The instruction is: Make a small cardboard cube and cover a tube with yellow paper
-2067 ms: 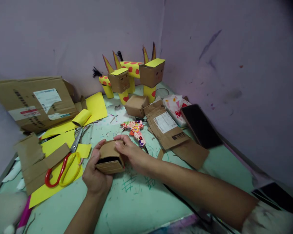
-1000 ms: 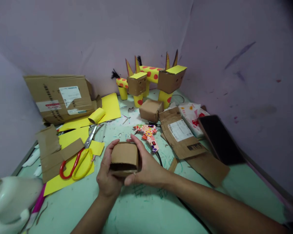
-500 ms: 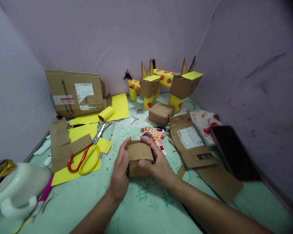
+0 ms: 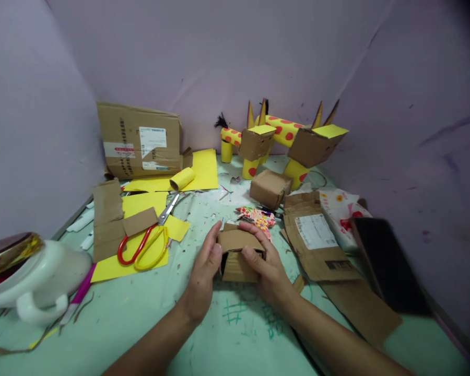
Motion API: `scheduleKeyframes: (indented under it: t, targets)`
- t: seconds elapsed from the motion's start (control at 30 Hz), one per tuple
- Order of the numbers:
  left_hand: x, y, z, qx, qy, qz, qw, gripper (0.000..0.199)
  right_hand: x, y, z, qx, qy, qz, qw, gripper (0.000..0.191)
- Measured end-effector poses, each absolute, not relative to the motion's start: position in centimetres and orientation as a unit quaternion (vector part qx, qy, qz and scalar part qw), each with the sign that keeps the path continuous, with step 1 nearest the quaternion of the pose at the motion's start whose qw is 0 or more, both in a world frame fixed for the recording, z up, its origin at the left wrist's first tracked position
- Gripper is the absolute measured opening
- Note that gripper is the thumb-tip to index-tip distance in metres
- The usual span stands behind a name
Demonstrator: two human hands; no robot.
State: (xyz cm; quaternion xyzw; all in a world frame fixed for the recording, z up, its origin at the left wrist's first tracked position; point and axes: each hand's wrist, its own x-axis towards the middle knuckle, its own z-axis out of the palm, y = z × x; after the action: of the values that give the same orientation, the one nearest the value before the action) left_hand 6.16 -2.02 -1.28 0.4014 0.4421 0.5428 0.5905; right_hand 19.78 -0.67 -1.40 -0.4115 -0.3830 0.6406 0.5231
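Between my two hands is a small brown cardboard box [image 4: 241, 242], its near flap folded partly inward with a dark gap under the top. My left hand [image 4: 203, 274] presses against its left side, fingers pointing away from me. Wrapped round the right side is my right hand [image 4: 269, 266], its thumb on the near top edge. Just beyond them lies a flowery glue gun [image 4: 258, 218], partly hidden by the right hand. Farther back sits a closed cardboard box [image 4: 271, 189], beside two yellow, red-spotted animal figures [image 4: 258, 142] with box heads.
Red-and-yellow-handled scissors [image 4: 152, 237] lie on yellow paper [image 4: 144, 203] at left, near a white mug [image 4: 58, 271] and a purple cutter [image 4: 80, 287]. A large carton [image 4: 139, 143] leans on the wall. Flattened cardboard [image 4: 317, 235] and a phone [image 4: 389, 266] lie at right.
The whole view has shifted, so things appear farther right. The small box's near flap has tipped inward and the dark gap at its top edge has widened.
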Motion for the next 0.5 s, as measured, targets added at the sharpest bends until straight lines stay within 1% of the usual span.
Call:
scheduleKeyframes:
  t: [0.07,0.17,0.3,0.5]
  targets:
    - [6.1,-1.9,-1.3,0.389,0.426,0.548,0.605,0.048,19.9,-0.5,-1.5,-0.414,-0.356,0.649,0.529,0.051]
    - [6.1,-1.7,-1.4,0.374,0.402,0.554,0.626,0.052,19.9,-0.2,-1.6,-0.416,-0.351,0.647,0.535,0.047]
    - [6.1,-1.7,-1.4,0.401,0.403,0.541,0.620,0.055,19.9,-0.2,-1.7,-0.419,-0.355,0.640,0.537,0.046]
    - [5.7,-1.6,-0.2,0.423,0.403,0.537,0.608,0.052,20.1,-0.6,-2.0,-0.434,-0.374,0.629,0.526,0.048]
